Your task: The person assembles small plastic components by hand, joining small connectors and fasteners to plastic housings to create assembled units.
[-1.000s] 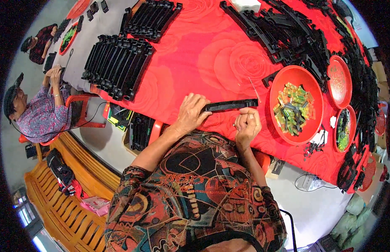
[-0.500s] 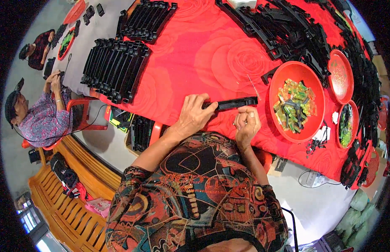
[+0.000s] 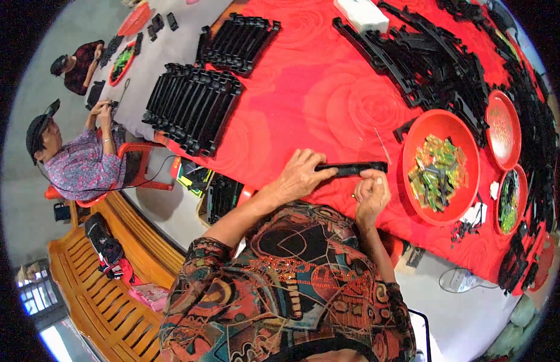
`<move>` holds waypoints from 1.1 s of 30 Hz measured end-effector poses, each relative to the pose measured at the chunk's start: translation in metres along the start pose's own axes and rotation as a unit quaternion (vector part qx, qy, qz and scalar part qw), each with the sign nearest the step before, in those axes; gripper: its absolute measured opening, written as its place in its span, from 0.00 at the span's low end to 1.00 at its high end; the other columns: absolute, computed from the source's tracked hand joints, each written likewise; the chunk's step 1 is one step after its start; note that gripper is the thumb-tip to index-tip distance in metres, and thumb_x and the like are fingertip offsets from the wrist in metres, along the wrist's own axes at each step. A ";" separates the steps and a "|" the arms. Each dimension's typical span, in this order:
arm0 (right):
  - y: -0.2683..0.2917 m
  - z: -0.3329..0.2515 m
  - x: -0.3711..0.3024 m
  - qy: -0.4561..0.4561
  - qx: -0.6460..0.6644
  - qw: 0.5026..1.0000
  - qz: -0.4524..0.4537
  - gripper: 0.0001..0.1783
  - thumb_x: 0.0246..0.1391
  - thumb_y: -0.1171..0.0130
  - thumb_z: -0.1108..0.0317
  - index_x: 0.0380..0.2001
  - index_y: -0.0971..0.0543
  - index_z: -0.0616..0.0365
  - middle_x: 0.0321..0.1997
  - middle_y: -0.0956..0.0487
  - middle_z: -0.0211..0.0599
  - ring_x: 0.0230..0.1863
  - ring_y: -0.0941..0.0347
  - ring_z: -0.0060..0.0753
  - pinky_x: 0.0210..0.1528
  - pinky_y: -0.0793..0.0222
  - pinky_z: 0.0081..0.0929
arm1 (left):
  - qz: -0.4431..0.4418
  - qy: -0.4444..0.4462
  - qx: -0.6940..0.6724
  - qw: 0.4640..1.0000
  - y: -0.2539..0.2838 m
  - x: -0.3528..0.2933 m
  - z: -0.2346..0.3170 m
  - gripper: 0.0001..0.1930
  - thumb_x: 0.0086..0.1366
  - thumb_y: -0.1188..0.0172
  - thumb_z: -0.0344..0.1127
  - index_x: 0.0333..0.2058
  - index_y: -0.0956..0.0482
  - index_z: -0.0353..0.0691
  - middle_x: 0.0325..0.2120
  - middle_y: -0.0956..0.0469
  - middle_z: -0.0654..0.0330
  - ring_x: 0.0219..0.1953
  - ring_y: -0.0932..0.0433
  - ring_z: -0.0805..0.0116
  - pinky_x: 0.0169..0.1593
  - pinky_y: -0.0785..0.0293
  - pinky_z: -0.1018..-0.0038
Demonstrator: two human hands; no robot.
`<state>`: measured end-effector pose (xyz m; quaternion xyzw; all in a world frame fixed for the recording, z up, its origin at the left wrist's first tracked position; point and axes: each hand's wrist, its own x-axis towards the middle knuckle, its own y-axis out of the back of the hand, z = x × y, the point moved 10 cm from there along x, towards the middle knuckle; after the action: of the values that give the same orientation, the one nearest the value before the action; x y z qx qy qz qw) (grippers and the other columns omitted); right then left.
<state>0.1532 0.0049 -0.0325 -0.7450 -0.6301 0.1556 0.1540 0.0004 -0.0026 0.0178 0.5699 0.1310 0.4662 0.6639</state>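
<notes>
Red cloth (image 3: 280,114) over the worktop (image 3: 307,60); near its near edge, lying crosswise, a black strip (image 3: 355,169). Grips the left end with the left hand (image 3: 299,175), fingers over the top, thumb along the near side. Holds the right hand (image 3: 372,196) curled at or just below the other end; cannot tell whether pinching anything small in those fingers.

Could twist or skid at the right end, with a firm grip apparently at the left only and any push from the right off-centre. Could also jog the red bowl (image 3: 440,120), close by toward the worktop's right edge, through a wide sweep of the right hand, scattering the yellow-green and dark pieces (image 3: 437,172). Might snag the thin rod (image 3: 382,145) just past the strip's right end, being pale, slight and easily overlooked.

Looks long, narrow, stiff and faintly glossy, with a blocky right end. Much resembles the rows of black strips (image 3: 192,111) along the worktop's left edge. Too small for finer detail.
</notes>
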 end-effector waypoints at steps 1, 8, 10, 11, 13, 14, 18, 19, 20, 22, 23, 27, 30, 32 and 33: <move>-0.001 -0.001 0.000 0.002 0.005 1.000 -0.006 0.18 0.62 0.63 0.62 0.30 0.29 0.65 0.11 0.46 0.20 0.12 0.52 0.13 0.15 0.52 0.17 | 0.015 0.002 -0.002 1.000 0.000 -0.003 0.000 0.15 0.51 0.43 0.34 0.40 0.22 0.51 0.35 0.30 0.58 0.35 0.33 0.61 0.36 0.37 0.66; 0.002 -0.001 -0.001 0.011 0.032 0.999 0.002 0.18 0.62 0.64 0.61 0.31 0.30 0.66 0.11 0.47 0.21 0.11 0.52 0.14 0.14 0.52 0.18 | 0.117 0.025 0.012 0.993 0.038 -0.010 -0.009 0.14 0.44 0.35 0.29 0.33 0.23 0.44 0.31 0.29 0.57 0.30 0.32 0.61 0.32 0.36 0.67; 0.004 0.000 -0.001 0.006 0.021 1.000 0.012 0.20 0.63 0.64 0.59 0.30 0.31 0.66 0.09 0.48 0.22 0.09 0.53 0.16 0.12 0.55 0.17 | 0.181 0.086 0.043 0.979 0.061 -0.009 -0.031 0.13 0.44 0.35 0.28 0.32 0.23 0.42 0.31 0.29 0.56 0.30 0.32 0.60 0.32 0.36 0.67; 0.003 0.000 0.001 0.003 0.016 1.000 0.006 0.19 0.63 0.64 0.60 0.30 0.31 0.66 0.09 0.48 0.22 0.08 0.53 0.15 0.12 0.55 0.17 | 0.189 0.118 0.044 0.974 0.067 -0.004 -0.046 0.12 0.46 0.35 0.28 0.32 0.24 0.39 0.31 0.29 0.55 0.30 0.31 0.59 0.33 0.35 0.66; -0.001 0.001 0.001 -0.001 0.014 1.000 -0.002 0.19 0.63 0.64 0.60 0.30 0.31 0.66 0.09 0.48 0.22 0.08 0.53 0.15 0.12 0.54 0.17 | 0.220 0.130 0.071 0.964 0.077 0.005 -0.076 0.11 0.46 0.36 0.28 0.31 0.24 0.39 0.31 0.29 0.55 0.30 0.32 0.57 0.33 0.35 0.65; -0.002 0.001 0.001 -0.007 0.009 1.000 -0.005 0.19 0.63 0.64 0.60 0.30 0.31 0.66 0.09 0.48 0.22 0.08 0.53 0.15 0.12 0.54 0.17 | 0.248 0.140 0.092 0.954 0.082 0.009 -0.093 0.11 0.46 0.36 0.29 0.31 0.24 0.40 0.31 0.29 0.55 0.31 0.32 0.56 0.34 0.35 0.63; 0.003 0.002 0.001 0.000 0.020 1.000 -0.003 0.19 0.63 0.64 0.60 0.30 0.31 0.66 0.09 0.48 0.21 0.08 0.53 0.15 0.12 0.55 0.17 | 0.268 0.171 0.147 0.937 0.078 0.032 -0.155 0.10 0.46 0.36 0.28 0.30 0.25 0.40 0.30 0.30 0.55 0.32 0.31 0.55 0.36 0.34 0.62; 0.004 0.003 0.000 -0.011 0.019 1.000 0.001 0.18 0.62 0.64 0.61 0.30 0.31 0.65 0.10 0.48 0.21 0.09 0.53 0.15 0.13 0.53 0.18 | 0.260 0.184 0.180 0.931 0.078 0.039 -0.168 0.09 0.47 0.37 0.29 0.29 0.26 0.41 0.29 0.30 0.56 0.33 0.31 0.56 0.36 0.34 0.62; 0.005 0.003 -0.002 -0.022 0.019 1.000 0.006 0.17 0.62 0.64 0.62 0.30 0.31 0.64 0.11 0.48 0.21 0.10 0.53 0.14 0.14 0.52 0.18 | 0.251 0.196 0.213 0.924 0.077 0.044 -0.179 0.09 0.47 0.37 0.29 0.28 0.26 0.41 0.29 0.31 0.56 0.33 0.31 0.56 0.36 0.34 0.62; 0.006 0.000 -0.003 -0.019 0.021 1.000 0.011 0.17 0.62 0.63 0.62 0.30 0.31 0.64 0.11 0.48 0.22 0.10 0.52 0.14 0.14 0.51 0.18 | 0.242 0.209 0.242 0.916 0.071 0.050 -0.201 0.09 0.47 0.37 0.31 0.28 0.27 0.42 0.29 0.31 0.56 0.34 0.32 0.57 0.36 0.34 0.63; 0.005 -0.001 -0.003 -0.021 0.023 0.999 0.012 0.17 0.61 0.63 0.62 0.30 0.31 0.64 0.10 0.48 0.22 0.10 0.52 0.15 0.14 0.50 0.18 | 0.231 0.226 0.275 0.906 0.069 0.050 -0.212 0.09 0.47 0.37 0.32 0.28 0.27 0.42 0.28 0.31 0.56 0.34 0.32 0.57 0.36 0.34 0.63; 0.008 0.002 -0.001 -0.010 0.034 0.999 0.014 0.19 0.64 0.64 0.59 0.30 0.31 0.64 0.09 0.47 0.22 0.08 0.53 0.15 0.11 0.54 0.17 | 0.217 0.218 0.379 0.873 0.070 0.059 -0.222 0.12 0.46 0.36 0.37 0.28 0.29 0.44 0.28 0.33 0.56 0.33 0.33 0.58 0.35 0.37 0.64; 0.010 0.005 0.003 -0.019 0.041 0.999 0.015 0.19 0.64 0.64 0.59 0.30 0.31 0.64 0.09 0.47 0.22 0.08 0.53 0.15 0.11 0.54 0.17 | 0.219 0.207 0.386 0.872 0.084 0.076 -0.201 0.12 0.46 0.37 0.37 0.27 0.29 0.44 0.28 0.33 0.56 0.34 0.34 0.58 0.35 0.38 0.64; 0.010 0.007 0.004 -0.032 0.031 0.999 0.012 0.19 0.63 0.64 0.59 0.31 0.31 0.64 0.09 0.47 0.22 0.08 0.53 0.15 0.11 0.54 0.17 | 0.211 0.194 0.391 0.874 0.084 0.079 -0.204 0.11 0.46 0.37 0.38 0.27 0.29 0.44 0.28 0.34 0.57 0.34 0.34 0.59 0.35 0.39 0.64; 0.009 0.007 0.004 -0.032 0.031 0.999 0.014 0.19 0.63 0.64 0.59 0.31 0.31 0.64 0.09 0.47 0.22 0.08 0.53 0.15 0.11 0.54 0.17 | 0.195 0.200 0.405 0.871 0.081 0.080 -0.210 0.12 0.46 0.36 0.39 0.28 0.28 0.45 0.28 0.33 0.58 0.34 0.34 0.59 0.35 0.38 0.64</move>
<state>0.1592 0.0076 -0.0427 -0.7432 -0.6190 0.2009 0.1552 -0.1433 0.1848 0.0510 0.6969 0.3248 0.5965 0.2303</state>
